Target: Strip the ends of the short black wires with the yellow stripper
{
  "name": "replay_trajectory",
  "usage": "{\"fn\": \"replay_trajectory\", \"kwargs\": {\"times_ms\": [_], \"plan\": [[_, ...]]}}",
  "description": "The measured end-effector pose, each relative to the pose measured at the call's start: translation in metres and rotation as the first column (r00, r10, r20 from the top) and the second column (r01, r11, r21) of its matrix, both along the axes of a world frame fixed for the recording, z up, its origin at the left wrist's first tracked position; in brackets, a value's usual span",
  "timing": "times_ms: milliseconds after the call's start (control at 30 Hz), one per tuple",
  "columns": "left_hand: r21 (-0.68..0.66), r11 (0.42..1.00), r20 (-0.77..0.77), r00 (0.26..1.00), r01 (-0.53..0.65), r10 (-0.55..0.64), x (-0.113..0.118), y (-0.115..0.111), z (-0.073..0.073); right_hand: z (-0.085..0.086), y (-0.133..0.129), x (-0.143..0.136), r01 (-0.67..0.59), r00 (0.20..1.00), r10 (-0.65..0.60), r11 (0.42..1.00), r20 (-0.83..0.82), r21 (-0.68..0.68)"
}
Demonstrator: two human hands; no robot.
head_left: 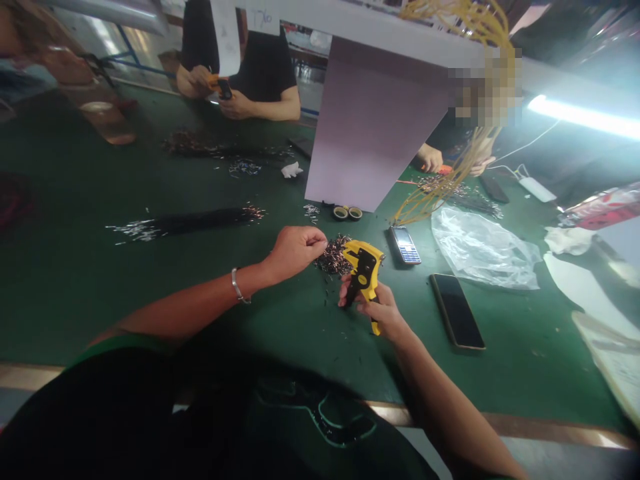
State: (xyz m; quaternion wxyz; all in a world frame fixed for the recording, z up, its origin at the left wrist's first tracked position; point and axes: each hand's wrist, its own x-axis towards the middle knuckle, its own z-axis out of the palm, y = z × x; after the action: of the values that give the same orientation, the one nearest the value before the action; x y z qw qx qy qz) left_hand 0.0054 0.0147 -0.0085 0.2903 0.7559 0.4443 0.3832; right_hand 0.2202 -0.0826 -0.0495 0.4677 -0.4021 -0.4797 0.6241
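Note:
My right hand [376,305] is wrapped round a yellow and black wire stripper [367,270], its head pointing up and away from me. Just left of the tool's head, my left hand [296,252] is closed with thumb and fingertips pinched; anything between them is too small to name. Both are beside a pile of small dark and coppery bits [334,255] on the green table [300,347]. Farther left lies a long bundle of black wires [200,220] with bare or pale ends.
Two tape rolls [347,213], a keypad phone [405,245], a dark smartphone [457,311] and a clear plastic bag [483,250] lie around. A pale upright panel [373,127] stands ahead, yellow wires [450,187] hanging to its right. Two people work across the table.

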Motion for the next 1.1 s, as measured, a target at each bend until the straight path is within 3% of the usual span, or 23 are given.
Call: {"fn": "replay_trajectory", "kwargs": {"times_ms": [167,367,867,1100], "plan": [[0.124,0.991,-0.046,0.997,-0.048,0.054,0.001,-0.004,0.000,-0.001,-0.001,-0.001,0.011,1.000,-0.012,1.000,-0.010,-0.018],[0.338,0.939,-0.098,0.990,-0.061,0.100,0.001,-0.007,-0.006,-0.005,-0.001,-0.006,0.063,0.998,-0.062,0.998,-0.022,0.021],[0.335,0.937,-0.133,0.980,-0.097,0.149,0.003,-0.015,-0.003,0.015,0.009,-0.026,0.192,0.981,-0.190,0.980,-0.042,0.060],[0.323,0.940,-0.181,0.967,-0.114,0.179,0.003,-0.015,-0.004,0.018,0.013,-0.040,0.216,0.974,-0.222,0.969,0.038,0.118]]}}
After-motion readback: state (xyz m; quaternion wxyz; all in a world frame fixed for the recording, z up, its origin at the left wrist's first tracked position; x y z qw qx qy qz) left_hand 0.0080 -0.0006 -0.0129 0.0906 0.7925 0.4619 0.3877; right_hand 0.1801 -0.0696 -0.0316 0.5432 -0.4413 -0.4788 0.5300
